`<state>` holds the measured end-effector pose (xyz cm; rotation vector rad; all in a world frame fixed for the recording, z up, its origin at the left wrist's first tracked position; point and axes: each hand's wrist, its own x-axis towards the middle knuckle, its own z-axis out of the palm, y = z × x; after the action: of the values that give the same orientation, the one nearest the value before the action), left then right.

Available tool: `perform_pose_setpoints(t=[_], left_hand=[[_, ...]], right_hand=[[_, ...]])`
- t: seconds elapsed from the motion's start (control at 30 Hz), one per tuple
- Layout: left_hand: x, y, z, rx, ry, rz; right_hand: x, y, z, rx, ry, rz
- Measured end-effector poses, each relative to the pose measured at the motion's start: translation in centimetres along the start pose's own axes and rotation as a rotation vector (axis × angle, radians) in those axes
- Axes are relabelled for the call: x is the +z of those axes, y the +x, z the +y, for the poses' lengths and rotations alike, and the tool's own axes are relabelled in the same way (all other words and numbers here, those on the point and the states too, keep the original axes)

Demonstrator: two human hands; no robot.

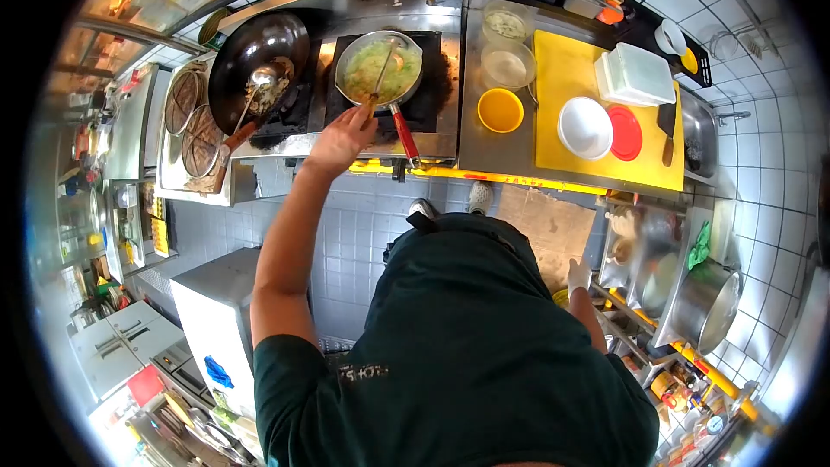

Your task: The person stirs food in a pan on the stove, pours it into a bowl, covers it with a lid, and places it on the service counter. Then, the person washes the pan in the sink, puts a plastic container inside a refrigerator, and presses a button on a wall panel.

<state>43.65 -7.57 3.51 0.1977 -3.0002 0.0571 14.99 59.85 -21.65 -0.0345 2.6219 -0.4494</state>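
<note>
My left hand (344,137) is closed around the wooden-ended handle of a long metal ladle (382,72). The ladle's far end dips into a pan (418,86) of yellow-green soup on the right burner. A red pan handle (405,136) points toward me, just right of that hand and apart from it. Down by my right side, my right hand (578,278) hangs near a metal shelf rack. It looks pale and blurred, so whether it holds anything is unclear.
Left of the pan sits a black wok (229,60) with a second ladle (251,104) in it. Wire strainers (201,143) lie farther left. On the right, a yellow cutting board (562,151) bears a white bowl (584,128), a red lid (624,132) and a cleaver (667,125).
</note>
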Motion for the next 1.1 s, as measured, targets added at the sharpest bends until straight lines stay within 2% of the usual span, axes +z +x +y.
perform_pose_setpoints(t=[0.03, 0.13, 0.17, 0.27, 0.47, 0.57, 0.67, 0.77, 0.87, 0.9, 0.93, 1.03, 1.1], left_hand=[[0.2, -0.3, -0.5, -0.035, 0.025, -0.079], [0.8, -1.4, -1.0, -0.068, 0.020, -0.111], [0.3, -1.6, -0.8, -0.058, 0.029, -0.079], [-1.2, -1.9, 1.5, -0.248, -0.036, -0.206], [-4.8, -0.3, 5.4, -0.430, -0.321, 0.107], [-6.2, 0.5, 6.4, -0.593, -0.521, 0.414], [-5.1, 0.2, 6.1, -0.595, -0.551, 0.461], [-2.6, 1.4, 6.2, -0.494, -0.458, 0.493], [1.1, 2.0, 5.7, -0.419, -0.438, 0.451], [2.0, 1.9, 5.5, -0.413, -0.383, 0.294], [2.7, 1.3, 5.3, -0.383, -0.368, 0.264], [1.1, 0.5, 5.8, -0.282, -0.341, 0.210], [-2.5, -0.4, 6.1, -0.302, -0.364, 0.147]], right_hand=[[-0.5, -0.1, -0.4, 0.012, -0.010, -0.012], [-1.9, 0.2, -1.7, 0.061, -0.134, -0.087], [-1.7, 0.1, -1.7, 0.023, -0.107, -0.037], [-1.1, -0.6, -1.5, -0.039, -0.043, 0.064], [0.1, -0.7, -0.9, 0.045, 0.069, -0.005], [0.1, -0.7, -1.0, 0.035, 0.024, -0.021], [-0.3, -0.6, -1.2, 0.040, 0.047, -0.025], [-0.8, -0.2, -2.1, 0.046, 0.035, -0.027], [-1.0, 0.0, -2.7, 0.003, 0.028, -0.029], [-0.8, 0.5, -2.4, -0.029, 0.022, -0.038], [-0.6, 0.9, -2.1, -0.058, 0.019, -0.045], [-0.1, 1.1, -1.9, -0.076, 0.051, 0.027], [-0.2, 0.5, -2.3, -0.054, 0.046, 0.022]])
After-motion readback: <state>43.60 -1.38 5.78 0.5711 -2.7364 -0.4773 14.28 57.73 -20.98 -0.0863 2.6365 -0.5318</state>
